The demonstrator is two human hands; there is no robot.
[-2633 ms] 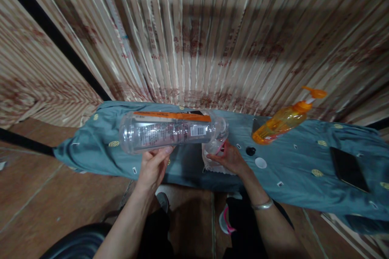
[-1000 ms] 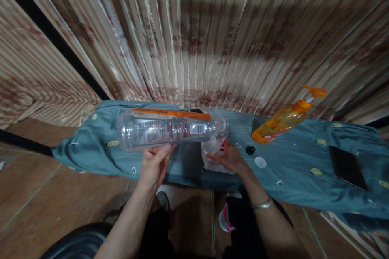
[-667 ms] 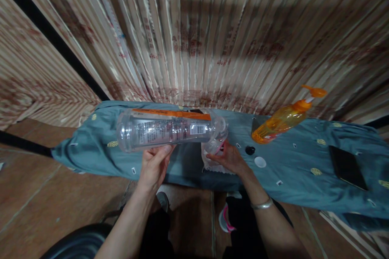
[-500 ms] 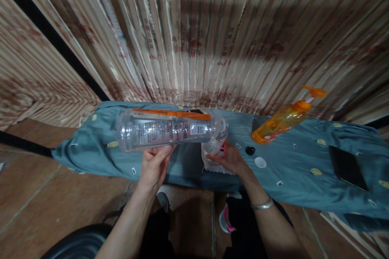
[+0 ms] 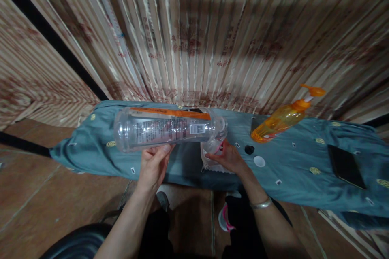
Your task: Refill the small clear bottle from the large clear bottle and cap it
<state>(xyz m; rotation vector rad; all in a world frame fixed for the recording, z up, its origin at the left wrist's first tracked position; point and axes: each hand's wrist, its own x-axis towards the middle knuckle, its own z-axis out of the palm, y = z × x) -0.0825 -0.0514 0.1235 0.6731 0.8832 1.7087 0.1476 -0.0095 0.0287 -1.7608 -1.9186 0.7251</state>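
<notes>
A large clear plastic bottle with an orange-edged label and a barcode lies on its side in the air, its neck pointing right. My left hand grips it from below, thumb along the near side. At the neck, my right hand is closed around a crinkly clear plastic pouch with a bit of pink on it. The bottle's mouth meets the pouch's top; whether it sits inside the opening I cannot tell. No liquid shows in the bottle.
A blue-green cloth with pineapple prints covers the long table. Right of my hands are a black cap, a white disc, an orange pump bottle and a dark flat phone-like thing. A pleated curtain hangs behind.
Almost nothing differs. The whole view has shifted slightly left; both hands keep their hold on the bottle and the pouch.
</notes>
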